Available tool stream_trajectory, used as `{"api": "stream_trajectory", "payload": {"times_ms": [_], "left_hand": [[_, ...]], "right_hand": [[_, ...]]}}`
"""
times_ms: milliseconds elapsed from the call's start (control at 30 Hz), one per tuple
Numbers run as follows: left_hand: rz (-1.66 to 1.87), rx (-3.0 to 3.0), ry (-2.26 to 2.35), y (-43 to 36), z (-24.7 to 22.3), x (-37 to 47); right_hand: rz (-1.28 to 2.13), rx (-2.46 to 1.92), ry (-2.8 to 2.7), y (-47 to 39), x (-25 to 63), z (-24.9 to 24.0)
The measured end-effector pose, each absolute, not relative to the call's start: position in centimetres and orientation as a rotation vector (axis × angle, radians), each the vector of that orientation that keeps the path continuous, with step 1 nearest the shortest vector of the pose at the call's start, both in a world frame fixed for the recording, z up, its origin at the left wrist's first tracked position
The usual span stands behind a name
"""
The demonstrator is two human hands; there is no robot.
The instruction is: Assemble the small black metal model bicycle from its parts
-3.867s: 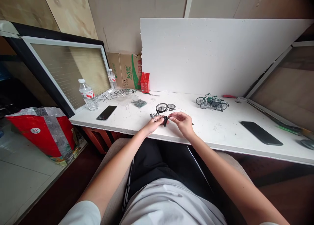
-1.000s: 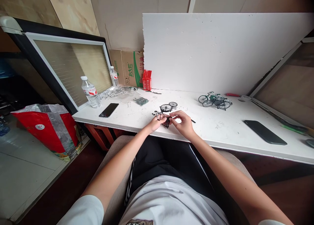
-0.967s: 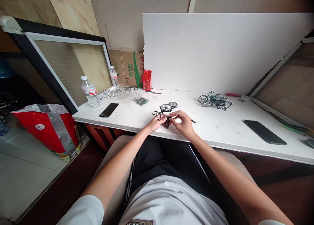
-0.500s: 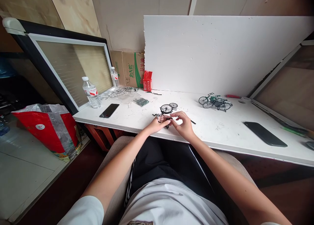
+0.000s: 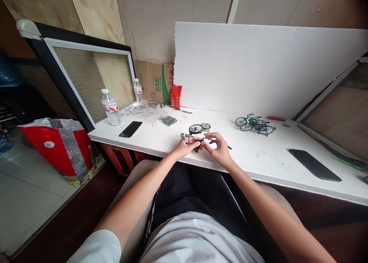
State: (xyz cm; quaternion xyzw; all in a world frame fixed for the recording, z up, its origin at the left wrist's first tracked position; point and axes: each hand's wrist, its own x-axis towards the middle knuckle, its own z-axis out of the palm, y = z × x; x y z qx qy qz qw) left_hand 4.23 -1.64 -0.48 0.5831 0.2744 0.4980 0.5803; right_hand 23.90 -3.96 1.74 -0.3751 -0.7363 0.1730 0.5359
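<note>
A small black model bicycle (image 5: 194, 138), partly built, is gripped in my left hand (image 5: 184, 147), its thumb pressed along the frame. One spoked wheel (image 5: 196, 129) shows just beyond the fingers; whether it is joined to the frame I cannot tell. At the right end of the frame my right hand (image 5: 217, 146) has thumb and forefinger bent together, and whatever is between the tips is too small to make out. Another wheel (image 5: 206, 126) lies on the table behind, among tiny dark bits. A thin black stick (image 5: 229, 147) pokes out beside my right hand.
Model bicycles (image 5: 254, 124) stand at the right of the white table (image 5: 258, 156). A phone (image 5: 130, 129), water bottle (image 5: 111, 108), bag of dark parts (image 5: 168, 120) and red box (image 5: 176, 97) are on the left. A dark flat case (image 5: 314, 164) lies at right.
The view has shifted slightly, so the table things sit a little further right. My right fingertips have drawn slightly apart at the frame's end. My left hand keeps its hold.
</note>
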Motion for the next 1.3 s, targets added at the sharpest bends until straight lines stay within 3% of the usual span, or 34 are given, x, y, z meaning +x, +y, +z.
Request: {"api": "stream_trajectory", "payload": {"times_ms": [333,700,1300], "left_hand": [[1.247,1.025,0.564,-1.6,-0.1,3.6],[1.254,0.896,0.520,-1.5,-0.1,3.5],[1.258,0.826,0.514,-1.8,0.4,3.4]], "right_hand": [[0.389,-1.191,-1.479,-1.1,27.8,1.2],[0.027,-1.362,-2.001,-0.2,28.3,-1.2],[0.077,-1.466,-1.810,-0.6,28.3,-1.1]]}}
